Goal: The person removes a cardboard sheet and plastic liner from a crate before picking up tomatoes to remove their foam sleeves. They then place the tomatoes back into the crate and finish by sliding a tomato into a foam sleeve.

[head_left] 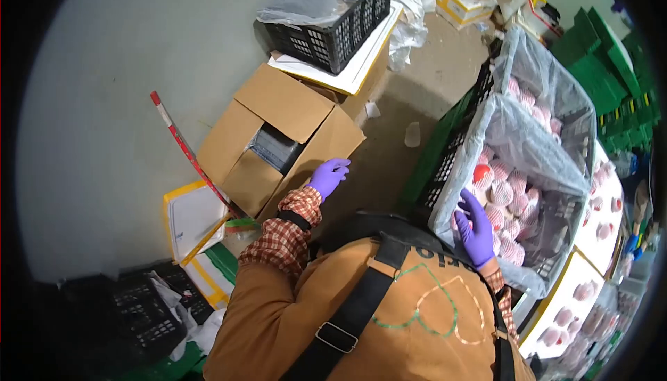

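Observation:
My left hand [328, 178], in a purple glove, is beside the flap of an open cardboard box [236, 146]. Its fingers are loosely stretched and hold nothing. A dark, flat-looking surface shows through the gap between the box flaps. My right hand [476, 231], gloved the same way, reaches over the near side of a crate lined with clear plastic [531, 146]. Its fingers are extended and apart, with nothing visible in them. Round fruits in pink-and-white foam nets [501, 193] lie inside the crate near that hand, and one shows a bare red top.
A black crate with a plastic liner [326, 44] stands on boxes at the back. A red-and-white stick [182, 146] leans on the wall. Green crates [597, 61] are stacked at right. White boxes with netted fruits [556, 322] sit at lower right.

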`<state>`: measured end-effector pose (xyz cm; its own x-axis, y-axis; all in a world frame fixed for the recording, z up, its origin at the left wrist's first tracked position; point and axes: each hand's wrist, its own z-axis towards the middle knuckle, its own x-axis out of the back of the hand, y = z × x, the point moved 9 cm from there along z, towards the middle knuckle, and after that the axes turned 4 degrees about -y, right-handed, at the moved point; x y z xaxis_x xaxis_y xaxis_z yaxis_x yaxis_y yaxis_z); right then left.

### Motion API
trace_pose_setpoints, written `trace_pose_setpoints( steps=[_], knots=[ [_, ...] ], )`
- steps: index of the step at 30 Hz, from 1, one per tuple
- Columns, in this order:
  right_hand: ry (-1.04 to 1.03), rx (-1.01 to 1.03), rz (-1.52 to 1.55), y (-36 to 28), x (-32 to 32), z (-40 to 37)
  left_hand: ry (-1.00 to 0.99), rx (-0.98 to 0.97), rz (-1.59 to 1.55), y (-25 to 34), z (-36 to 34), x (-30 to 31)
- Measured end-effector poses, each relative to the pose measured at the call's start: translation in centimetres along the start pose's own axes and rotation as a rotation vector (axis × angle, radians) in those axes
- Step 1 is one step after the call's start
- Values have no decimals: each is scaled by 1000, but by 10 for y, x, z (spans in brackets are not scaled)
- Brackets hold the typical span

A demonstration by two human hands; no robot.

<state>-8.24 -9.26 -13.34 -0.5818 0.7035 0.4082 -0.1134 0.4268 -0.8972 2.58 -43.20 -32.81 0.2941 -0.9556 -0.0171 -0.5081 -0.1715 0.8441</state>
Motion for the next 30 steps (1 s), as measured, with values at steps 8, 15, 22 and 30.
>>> trace_pose_setpoints(
  steps=[8, 15, 22, 30],
  knots=[
    [-13, -56, -54, -11, 4, 6, -188, -194, -221, 49, 45, 25],
    [61, -201, -8, 6, 15, 23, 75, -385, 167, 293, 158, 82],
    [480, -429, 213, 33, 30, 53, 64, -407, 381, 387, 422, 118],
    [725, -841, 299, 81, 14, 66, -584, -83, 1694, 211, 593, 120]
  ],
)
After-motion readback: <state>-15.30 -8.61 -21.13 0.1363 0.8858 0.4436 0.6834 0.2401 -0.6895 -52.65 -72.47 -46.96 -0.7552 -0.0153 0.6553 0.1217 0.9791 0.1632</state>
